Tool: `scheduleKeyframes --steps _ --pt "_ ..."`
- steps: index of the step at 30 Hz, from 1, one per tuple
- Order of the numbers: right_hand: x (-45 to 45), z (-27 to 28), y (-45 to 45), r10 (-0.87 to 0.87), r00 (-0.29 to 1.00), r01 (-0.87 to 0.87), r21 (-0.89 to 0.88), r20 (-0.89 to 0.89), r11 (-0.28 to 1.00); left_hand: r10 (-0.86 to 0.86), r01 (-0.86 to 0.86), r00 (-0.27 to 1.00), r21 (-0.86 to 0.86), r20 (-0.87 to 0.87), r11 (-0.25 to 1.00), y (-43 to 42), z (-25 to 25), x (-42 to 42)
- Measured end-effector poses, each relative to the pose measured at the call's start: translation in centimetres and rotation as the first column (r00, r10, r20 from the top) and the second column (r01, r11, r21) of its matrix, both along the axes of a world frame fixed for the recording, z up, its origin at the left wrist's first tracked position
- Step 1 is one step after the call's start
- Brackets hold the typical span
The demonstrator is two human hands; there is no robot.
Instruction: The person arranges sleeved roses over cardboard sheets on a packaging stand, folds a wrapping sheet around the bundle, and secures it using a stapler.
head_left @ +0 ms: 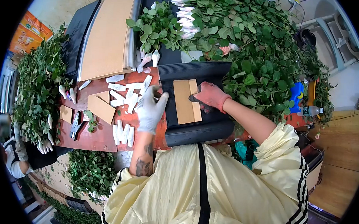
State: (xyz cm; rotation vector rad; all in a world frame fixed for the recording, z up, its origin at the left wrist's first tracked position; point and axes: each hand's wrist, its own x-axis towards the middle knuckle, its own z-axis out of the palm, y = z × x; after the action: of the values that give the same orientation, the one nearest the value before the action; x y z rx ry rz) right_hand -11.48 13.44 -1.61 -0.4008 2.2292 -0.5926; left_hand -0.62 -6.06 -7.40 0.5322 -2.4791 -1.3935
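Observation:
A black corrugated sheet lies in front of me, its near and far edges curling up. On it rests a tan piece of cardboard with a narrow folded strip along its right side. My right hand, in a pinkish-red glove, grips that right side; some fingertips are hidden. At the sheet's left edge is my left hand, in a white glove, fingers apart and holding nothing. Several white mesh sleeves are scattered beyond and beside it on the red table.
Leafy rose stems with wrapped heads are piled at the back right and on the left. Cardboard sheets are stacked at the back. Scissors, a bottle and a blue tape dispenser lie around. Another person is at far left.

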Motion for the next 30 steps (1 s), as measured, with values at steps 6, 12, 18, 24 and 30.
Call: scheduleKeyframes --steps 6,12,18,24,30 --pt "1.2 0.7 0.1 -0.141 0.99 0.141 0.039 0.005 0.989 -0.616 0.643 0.741 -0.548 0.266 0.536 3.1 7.0 3.1" --pt "1.5 -1.0 1.1 0.227 0.859 -0.126 0.239 -0.459 0.963 -0.606 0.686 0.715 -0.516 0.348 0.513 3.8 6.1 3.7" --pt "3.1 0.6 0.6 0.376 0.596 -0.238 0.291 -0.709 0.927 -0.61 0.682 0.72 -0.497 0.329 0.537 3.9 5.5 3.6" --pt "3.2 -1.4 0.6 0.57 0.426 -0.581 0.27 -0.703 0.768 -0.586 0.685 0.729 -0.386 0.355 0.618 4.1 5.6 3.3" --pt "3.9 -2.5 0.9 0.606 0.43 -0.569 0.32 -0.669 0.758 -0.57 0.642 0.764 -0.442 0.302 0.626 4.3 5.0 4.0"
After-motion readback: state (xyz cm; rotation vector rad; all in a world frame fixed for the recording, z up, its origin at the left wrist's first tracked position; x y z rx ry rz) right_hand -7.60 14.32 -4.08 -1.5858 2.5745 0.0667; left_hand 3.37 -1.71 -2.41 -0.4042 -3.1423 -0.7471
